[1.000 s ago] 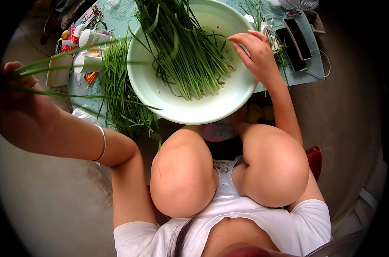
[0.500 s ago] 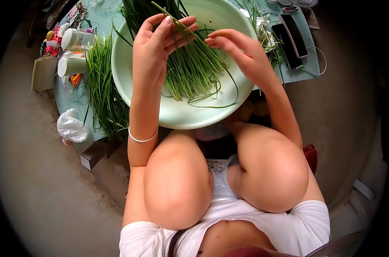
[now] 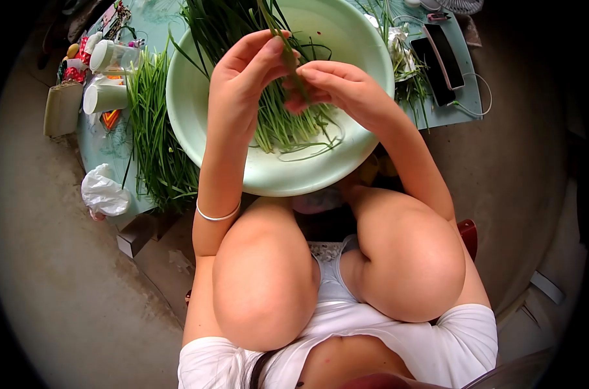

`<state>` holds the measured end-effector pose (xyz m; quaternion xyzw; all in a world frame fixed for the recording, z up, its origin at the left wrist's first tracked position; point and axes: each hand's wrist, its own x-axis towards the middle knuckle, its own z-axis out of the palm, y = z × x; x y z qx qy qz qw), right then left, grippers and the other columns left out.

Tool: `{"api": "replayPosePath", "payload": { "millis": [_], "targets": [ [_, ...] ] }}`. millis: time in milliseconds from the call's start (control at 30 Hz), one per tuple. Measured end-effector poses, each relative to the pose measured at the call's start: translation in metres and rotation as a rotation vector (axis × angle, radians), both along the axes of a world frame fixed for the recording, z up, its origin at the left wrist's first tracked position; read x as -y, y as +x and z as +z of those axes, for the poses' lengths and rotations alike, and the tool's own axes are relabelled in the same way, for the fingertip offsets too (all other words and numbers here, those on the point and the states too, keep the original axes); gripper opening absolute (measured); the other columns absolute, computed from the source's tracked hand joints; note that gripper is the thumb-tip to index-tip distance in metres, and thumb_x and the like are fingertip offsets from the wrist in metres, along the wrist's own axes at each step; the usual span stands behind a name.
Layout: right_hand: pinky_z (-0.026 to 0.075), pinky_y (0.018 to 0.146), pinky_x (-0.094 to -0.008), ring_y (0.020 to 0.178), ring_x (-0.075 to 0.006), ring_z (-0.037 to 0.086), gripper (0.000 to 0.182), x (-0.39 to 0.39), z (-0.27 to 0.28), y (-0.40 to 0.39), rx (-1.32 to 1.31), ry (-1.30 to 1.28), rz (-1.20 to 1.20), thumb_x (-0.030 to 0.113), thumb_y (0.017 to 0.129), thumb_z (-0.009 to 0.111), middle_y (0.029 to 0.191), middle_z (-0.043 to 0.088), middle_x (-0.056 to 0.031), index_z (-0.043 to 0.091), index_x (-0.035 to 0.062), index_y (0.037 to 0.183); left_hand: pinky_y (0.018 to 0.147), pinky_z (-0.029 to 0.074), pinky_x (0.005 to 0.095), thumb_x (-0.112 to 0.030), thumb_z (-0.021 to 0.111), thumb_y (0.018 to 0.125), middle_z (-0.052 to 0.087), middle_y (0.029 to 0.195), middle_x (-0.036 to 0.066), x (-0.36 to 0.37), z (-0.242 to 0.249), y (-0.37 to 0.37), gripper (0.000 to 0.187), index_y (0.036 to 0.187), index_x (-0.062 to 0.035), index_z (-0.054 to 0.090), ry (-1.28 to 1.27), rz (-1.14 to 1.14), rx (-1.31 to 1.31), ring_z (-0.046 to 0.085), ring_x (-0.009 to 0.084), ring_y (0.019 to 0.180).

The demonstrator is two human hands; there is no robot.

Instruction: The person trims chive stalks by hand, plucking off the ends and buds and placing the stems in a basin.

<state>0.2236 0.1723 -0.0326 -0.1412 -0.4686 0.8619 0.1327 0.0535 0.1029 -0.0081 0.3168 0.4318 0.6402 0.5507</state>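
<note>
Long green stalks fill much of a pale green basin (image 3: 262, 181); their light ends point toward me. Above this pile (image 3: 278, 123), my left hand (image 3: 252, 65) pinches a few green stalks (image 3: 281, 45) between thumb and fingers. My right hand (image 3: 333, 84) closes on the same stalks lower down, thumb against fingertips, its lower fingers blurred. The two hands are close together. A loose curved stalk lies on the basin floor below them. Left of the basin, a second heap of green stalks (image 3: 155, 129) rests on the table.
On the table's left stand a clear cup (image 3: 109, 57), a white cup (image 3: 106, 98) and a crumpled white bag (image 3: 105, 193). A black phone (image 3: 434, 71), a white cable (image 3: 488, 97) and stalk scraps lie on its right. My knees are below the basin.
My right hand has moved left and closed on the stalks near my left hand. The held stalks have turned from slanting to nearly upright.
</note>
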Motion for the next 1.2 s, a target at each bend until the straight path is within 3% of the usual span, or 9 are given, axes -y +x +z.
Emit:
{"api": "replayPosePath", "payload": {
  "millis": [67, 167, 267, 333, 500, 633, 967, 1033, 1200],
  "targets": [
    [0.046, 0.086, -0.0284, 0.094, -0.0156, 0.061, 0.032, 0.005, -0.006, -0.006, 0.067, 0.327, -0.322, 0.024, 0.097, 0.043, 0.099, 0.063, -0.0096, 0.057, -0.0023, 0.109, 0.076, 0.049, 0.0283, -0.014, 0.057, 0.091, 0.064, 0.097, 0.007, 0.002, -0.001, 0.000, 0.025, 0.110, 0.0021, 0.059, 0.005, 0.057, -0.063, 0.061, 0.0132, 0.086],
    [0.045, 0.090, -0.0281, 0.098, -0.0152, 0.059, 0.033, -0.004, 0.003, -0.002, 0.055, 0.408, -0.442, 0.025, 0.097, 0.044, 0.106, 0.062, -0.0084, 0.058, -0.0018, 0.110, 0.068, 0.050, 0.0248, -0.014, 0.061, 0.089, 0.064, 0.091, 0.004, 0.004, -0.001, 0.001, 0.022, 0.105, 0.0013, 0.061, -0.054, 0.047, -0.203, 0.060, 0.0093, 0.079],
    [0.047, 0.082, -0.0254, 0.091, -0.0124, 0.060, 0.029, -0.006, 0.008, 0.001, 0.032, 0.367, -0.511, 0.023, 0.093, 0.053, 0.098, 0.064, -0.0068, 0.061, -0.0016, 0.107, 0.054, 0.045, 0.0194, -0.017, 0.063, 0.088, 0.063, 0.077, 0.001, 0.005, 0.003, 0.016, 0.021, 0.097, 0.0009, 0.062, -0.073, 0.039, -0.355, 0.056, 0.0050, 0.067],
    [0.049, 0.071, -0.0221, 0.083, -0.0093, 0.060, 0.023, -0.008, 0.010, 0.002, 0.026, 0.325, -0.567, 0.018, 0.088, 0.063, 0.092, 0.064, -0.0048, 0.063, -0.0011, 0.101, 0.054, 0.044, 0.0188, -0.017, 0.063, 0.087, 0.062, 0.075, 0.000, 0.005, 0.001, 0.016, 0.019, 0.096, 0.0004, 0.063, -0.074, -0.007, -0.407, 0.056, 0.0047, 0.066],
    [0.048, 0.061, -0.0205, 0.069, -0.0077, 0.059, 0.020, -0.010, 0.006, 0.006, 0.030, 0.297, -0.514, 0.017, 0.086, 0.065, 0.083, 0.065, -0.0036, 0.063, -0.0006, 0.097, 0.056, 0.043, 0.0196, -0.016, 0.063, 0.086, 0.060, 0.068, 0.000, 0.006, -0.002, 0.020, 0.017, 0.093, -0.0008, 0.064, -0.041, -0.088, -0.645, 0.054, 0.0042, 0.063],
    [0.048, 0.054, -0.0199, 0.061, -0.0079, 0.059, 0.017, -0.003, 0.009, 0.006, 0.036, 0.277, -0.557, 0.015, 0.087, 0.064, 0.075, 0.064, -0.0034, 0.064, -0.0004, 0.092, 0.057, 0.042, 0.0196, -0.016, 0.064, 0.086, 0.059, 0.065, 0.000, 0.005, -0.001, 0.020, 0.017, 0.091, -0.0005, 0.064, -0.016, -0.114, -0.606, 0.053, 0.0042, 0.062],
    [0.047, 0.056, -0.0224, 0.063, -0.0094, 0.057, 0.032, -0.002, 0.007, 0.013, 0.004, 0.348, -0.518, 0.028, 0.096, 0.048, 0.073, 0.059, -0.0044, 0.060, -0.0016, 0.090, 0.053, 0.039, 0.0191, -0.018, 0.064, 0.086, 0.058, 0.062, -0.001, 0.007, -0.001, 0.021, 0.019, 0.087, 0.0008, 0.064, 0.010, -0.185, -0.593, 0.050, 0.0032, 0.058],
    [0.047, 0.059, -0.0231, 0.068, -0.0095, 0.058, 0.029, -0.003, 0.011, 0.011, -0.098, 0.192, -0.509, 0.024, 0.096, 0.048, 0.077, 0.059, -0.0048, 0.061, -0.0024, 0.096, 0.053, 0.039, 0.0195, -0.019, 0.063, 0.087, 0.058, 0.062, 0.000, 0.008, 0.006, 0.020, 0.020, 0.086, 0.0008, 0.064, -0.067, -0.161, -0.566, 0.051, 0.0040, 0.058],
    [0.048, 0.062, -0.0250, 0.073, -0.0091, 0.057, 0.024, -0.005, 0.012, 0.011, -0.032, 0.200, -0.438, 0.014, 0.093, 0.051, 0.082, 0.060, -0.0043, 0.061, -0.0032, 0.107, 0.054, 0.041, 0.0200, -0.018, 0.063, 0.087, 0.060, 0.064, 0.001, 0.008, 0.006, 0.019, 0.019, 0.086, 0.0004, 0.064, -0.053, -0.123, -0.540, 0.053, 0.0051, 0.059]
  ]
}}
